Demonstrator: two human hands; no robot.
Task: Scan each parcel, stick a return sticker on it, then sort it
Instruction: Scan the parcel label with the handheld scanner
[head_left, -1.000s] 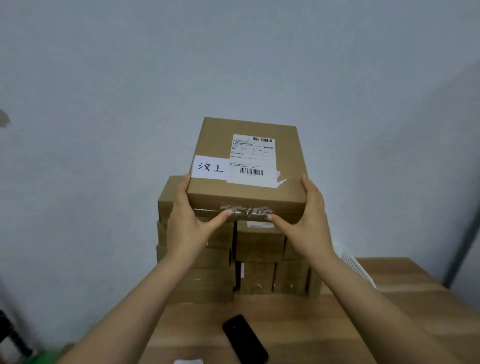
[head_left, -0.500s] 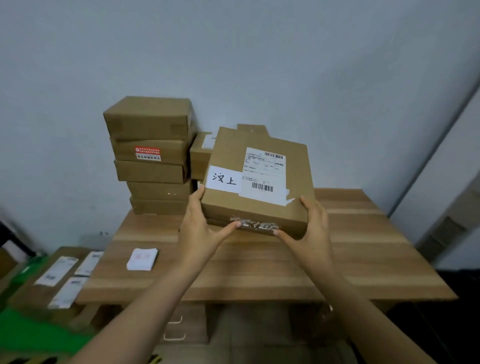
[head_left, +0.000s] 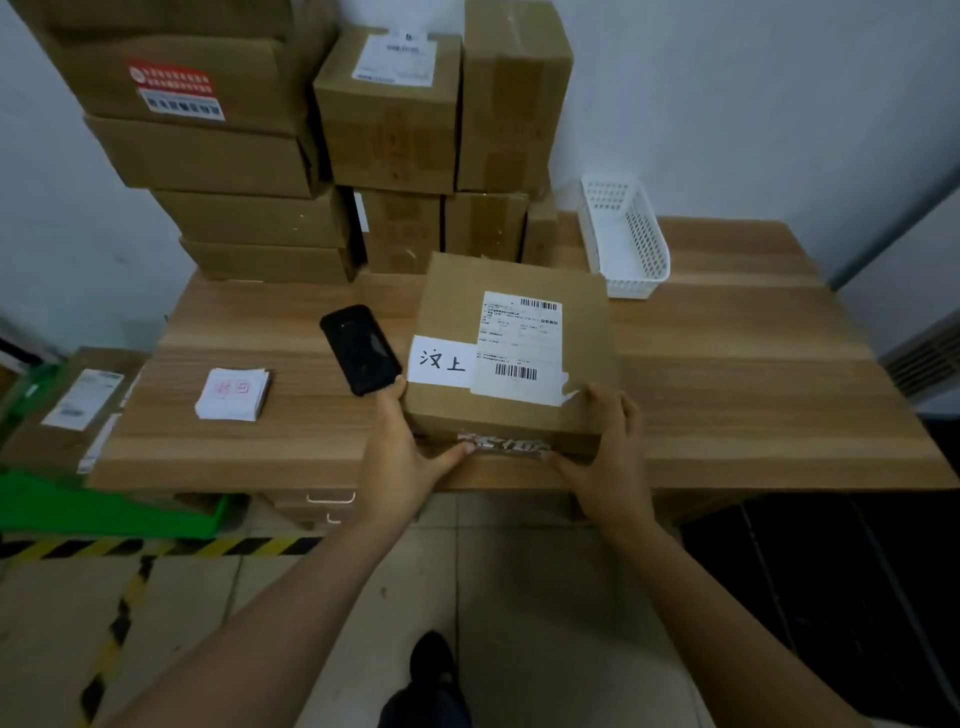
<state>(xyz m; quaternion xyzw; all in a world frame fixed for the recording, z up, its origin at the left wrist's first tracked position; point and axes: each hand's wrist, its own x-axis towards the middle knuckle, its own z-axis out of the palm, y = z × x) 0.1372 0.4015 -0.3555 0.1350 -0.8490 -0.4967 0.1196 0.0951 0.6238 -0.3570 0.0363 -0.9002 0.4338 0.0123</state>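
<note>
A person is gripping a parcel (head_left: 511, 358) at frame centre.
The left hand (head_left: 400, 457) and right hand (head_left: 610, 457) are curling around its near corners; it is resting on the surface (head_left: 727, 364), right of a black device (head_left: 361, 349).

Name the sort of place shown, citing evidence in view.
Likely a parcel returns or sorting room: cardboard parcels stacked on a wooden table, a pad of stamped stickers, a handheld scanner beside the labelled parcel.
</note>
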